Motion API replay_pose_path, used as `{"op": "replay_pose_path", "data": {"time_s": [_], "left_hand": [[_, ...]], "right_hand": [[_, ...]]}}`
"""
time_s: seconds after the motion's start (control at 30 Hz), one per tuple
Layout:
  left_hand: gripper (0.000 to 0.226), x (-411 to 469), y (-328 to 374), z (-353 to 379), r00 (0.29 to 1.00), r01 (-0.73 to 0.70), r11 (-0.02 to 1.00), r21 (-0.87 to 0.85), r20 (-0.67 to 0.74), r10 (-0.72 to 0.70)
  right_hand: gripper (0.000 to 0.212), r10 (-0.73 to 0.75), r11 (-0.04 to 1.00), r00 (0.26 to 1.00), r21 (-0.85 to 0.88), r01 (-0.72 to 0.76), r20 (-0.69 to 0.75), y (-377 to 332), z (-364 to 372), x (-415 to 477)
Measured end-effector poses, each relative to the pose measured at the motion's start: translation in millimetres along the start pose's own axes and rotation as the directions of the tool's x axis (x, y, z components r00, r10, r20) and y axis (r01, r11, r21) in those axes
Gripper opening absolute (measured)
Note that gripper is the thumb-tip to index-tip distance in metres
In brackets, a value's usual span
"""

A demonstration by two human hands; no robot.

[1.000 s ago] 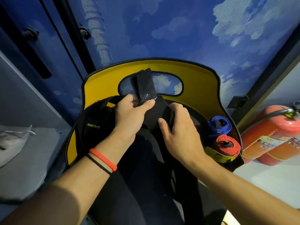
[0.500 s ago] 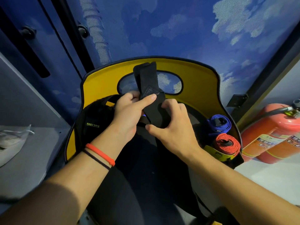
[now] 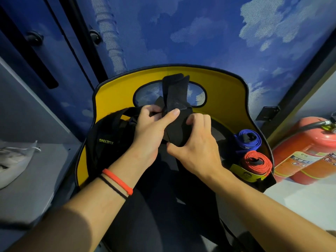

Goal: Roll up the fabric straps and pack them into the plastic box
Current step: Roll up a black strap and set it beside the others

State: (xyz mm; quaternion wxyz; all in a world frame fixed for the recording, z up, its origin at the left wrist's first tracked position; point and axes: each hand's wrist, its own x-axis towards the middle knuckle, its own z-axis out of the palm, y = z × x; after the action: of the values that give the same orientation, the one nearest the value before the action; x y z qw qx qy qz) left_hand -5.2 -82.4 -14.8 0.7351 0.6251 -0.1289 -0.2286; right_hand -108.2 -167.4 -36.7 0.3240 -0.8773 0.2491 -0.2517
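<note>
A black fabric strap [image 3: 175, 99] sticks up between both hands in front of the yellow container [image 3: 223, 99], its lower part wound into a loose roll. My left hand [image 3: 151, 128] pinches the strap with thumb and fingers near the top of the roll. My right hand [image 3: 198, 142] grips the roll from the right side. A rolled blue strap [image 3: 248, 140] and a rolled red strap [image 3: 256, 163] lie at the container's right edge, with a yellow strap [image 3: 243, 173] just below them.
A black bag [image 3: 107, 142] with green lettering sits in the container's left part. Two red fire extinguishers [image 3: 307, 151] lie on the floor at the right. A grey shelf [image 3: 36, 170] with a white shoe [image 3: 12, 160] is on the left. Blue cloud-patterned wall behind.
The strap's free end has risen and the roll has grown. My right hand has shifted from beside the strap to gripping the roll; my left thumb stays pressed on it.
</note>
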Motion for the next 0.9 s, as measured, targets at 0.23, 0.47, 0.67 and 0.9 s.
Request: {"op": "replay_pose_path", "data": {"time_s": [0.23,0.47,0.67,0.9], "left_hand": [[0.033,-3,-8,-8,0.983,-0.168,0.947,0.272,0.124,0.138],[0.037,0,-1,-5,0.999,0.021,0.991,0.131,0.04,-0.026],[0.055,3,3,-9,0.985,0.001,0.981,0.195,0.171,-0.035],[0.056,27,3,-30,0.989,0.019,0.969,0.245,0.135,-0.054]], "right_hand": [[0.064,0.031,0.999,0.999,0.033,-0.03,-0.036,8,1,8],[0.116,0.036,0.988,0.997,-0.15,-0.025,0.074,17,18,-13],[0.118,0.084,0.981,0.986,-0.187,-0.056,0.142,20,16,-13],[0.084,0.068,0.976,0.978,-0.217,-0.024,0.199,5,4,-13]]}}
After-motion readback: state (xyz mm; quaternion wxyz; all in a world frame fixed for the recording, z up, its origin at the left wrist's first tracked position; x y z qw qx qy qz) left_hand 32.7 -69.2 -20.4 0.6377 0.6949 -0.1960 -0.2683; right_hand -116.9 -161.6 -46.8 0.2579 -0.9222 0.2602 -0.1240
